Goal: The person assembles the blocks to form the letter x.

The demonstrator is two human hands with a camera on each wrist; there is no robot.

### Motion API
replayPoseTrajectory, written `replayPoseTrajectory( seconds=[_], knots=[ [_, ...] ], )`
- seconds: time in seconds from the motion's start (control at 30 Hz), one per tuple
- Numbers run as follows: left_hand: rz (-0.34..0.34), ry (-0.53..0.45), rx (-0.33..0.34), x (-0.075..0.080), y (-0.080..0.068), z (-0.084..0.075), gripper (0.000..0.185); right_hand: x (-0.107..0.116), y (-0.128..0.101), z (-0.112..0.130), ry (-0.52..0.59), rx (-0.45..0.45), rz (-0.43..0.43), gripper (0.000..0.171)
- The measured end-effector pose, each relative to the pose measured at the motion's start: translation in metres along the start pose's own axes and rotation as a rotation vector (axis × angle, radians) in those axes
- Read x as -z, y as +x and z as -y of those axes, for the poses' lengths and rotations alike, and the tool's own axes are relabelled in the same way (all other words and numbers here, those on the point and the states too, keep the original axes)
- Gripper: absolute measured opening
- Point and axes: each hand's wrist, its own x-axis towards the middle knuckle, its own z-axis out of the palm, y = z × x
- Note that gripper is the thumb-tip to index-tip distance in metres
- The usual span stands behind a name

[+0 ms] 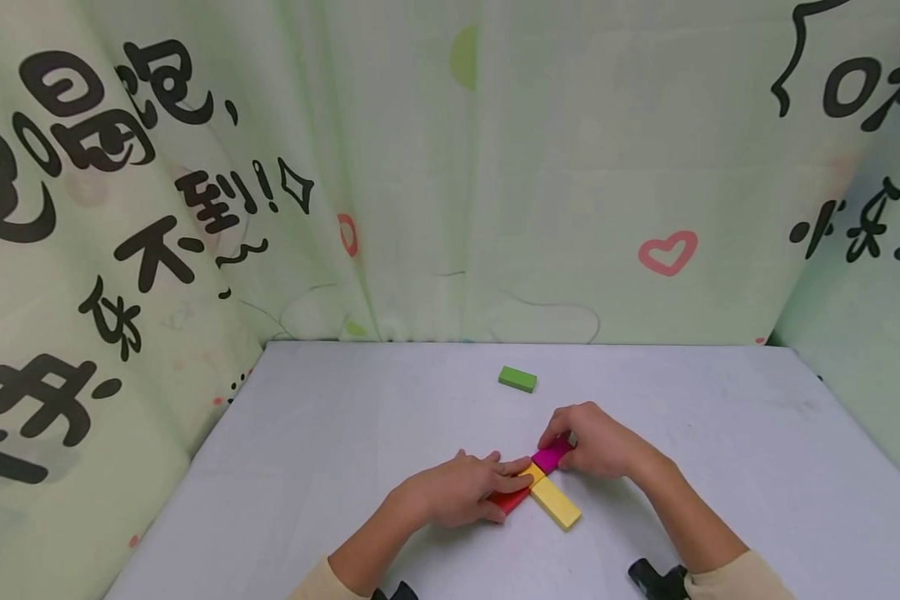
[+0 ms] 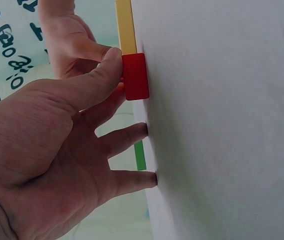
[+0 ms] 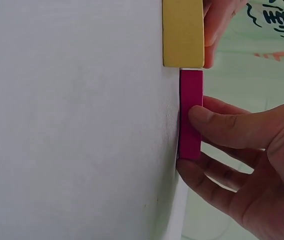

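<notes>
Lining up flat blocks near the front middle of the white desk (image 1: pixel 345 417), the person is working on the joint where three pieces meet. The right hand (image 1: pixel 600 442) is pinching the magenta block (image 1: pixel 552 455) between thumb and fingers, nudging its end against the yellow block (image 1: pixel 557 502). The left hand (image 1: pixel 461 492) is gripping the red block (image 1: pixel 510 500) beside that yellow one. A green block (image 1: pixel 517 379) is lying well apart, farther back. Next, probably, closing the small gap squarely.

Two bare hands, cream-coloured long sleeves at the forearms, black wrist-mounted camera rigs.
</notes>
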Motion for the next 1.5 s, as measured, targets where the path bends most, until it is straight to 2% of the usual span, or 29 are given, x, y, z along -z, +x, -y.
replayPoseTrajectory(
  seconds=[0.4, 1.1, 1.5],
  knots=[
    [-0.016, -0.003, -0.007, 0.0002, 0.0, 0.0, 0.063, 0.0013, -0.0002, 0.0024, 0.009, 0.009, 0.005, 0.024],
    [0.001, 0.011, 0.011, 0.0009, 0.0021, -0.0023, 0.063, 0.0003, -0.001, 0.0022, 0.009, 0.002, 0.01, 0.025],
    [0.004, 0.018, 0.019, 0.0007, 0.0016, -0.0022, 0.064, -0.0001, 0.0022, 0.003, -0.015, 0.033, 0.035, 0.026]
  ],
)
